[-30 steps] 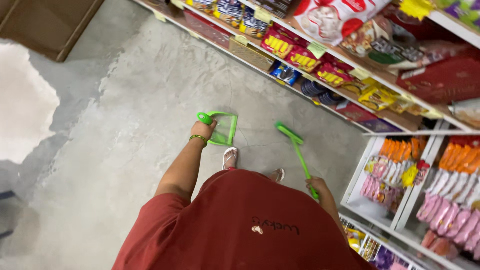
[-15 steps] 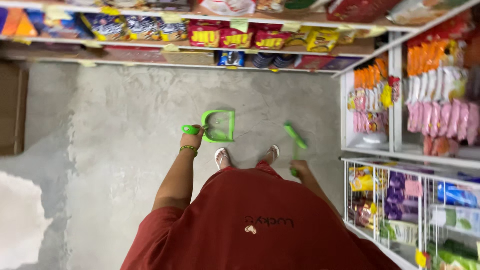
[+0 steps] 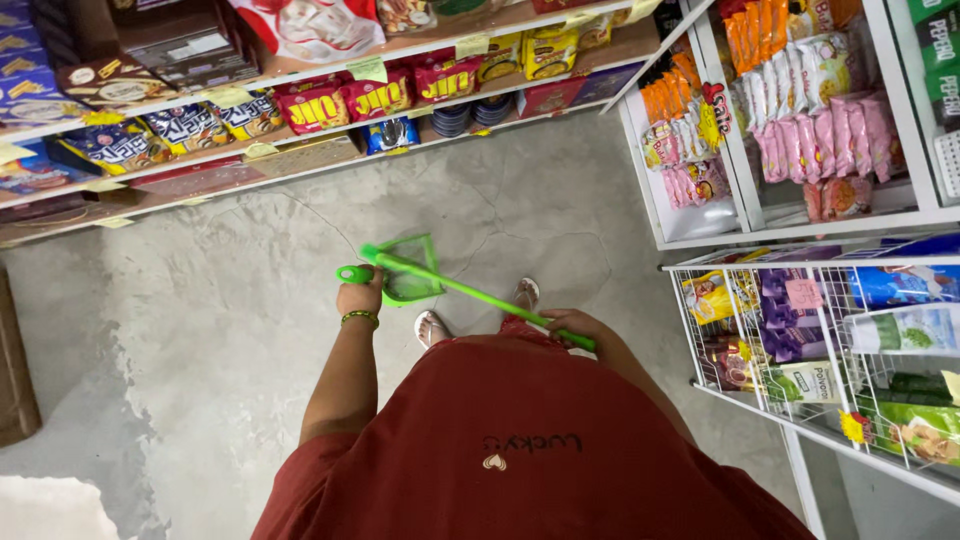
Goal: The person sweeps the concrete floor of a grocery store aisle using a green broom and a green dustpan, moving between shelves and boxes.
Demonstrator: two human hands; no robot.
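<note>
While the person stands on the floor, the scene sorts by size as follows.

Concrete floor (image 3: 250,300): grey and cracked, filling the middle of the frame.
Long shelf (image 3: 300,160): slants across the upper left, packed with snack packets facing the aisle.
White rack (image 3: 760,215): upper right, holding orange and pink packets.
Wire rack (image 3: 800,400): lower right, with assorted packages.
Green dustpan (image 3: 408,272): centre frame, hanging just above the floor ahead of the sandalled feet.
Green broom handle (image 3: 480,297): crosses the pan diagonally, probably to keep both tools together.
Left hand (image 3: 358,297): closed around the dustpan's grip.
Right hand (image 3: 572,326): fingers wrapped on the handle's lower end.
</note>
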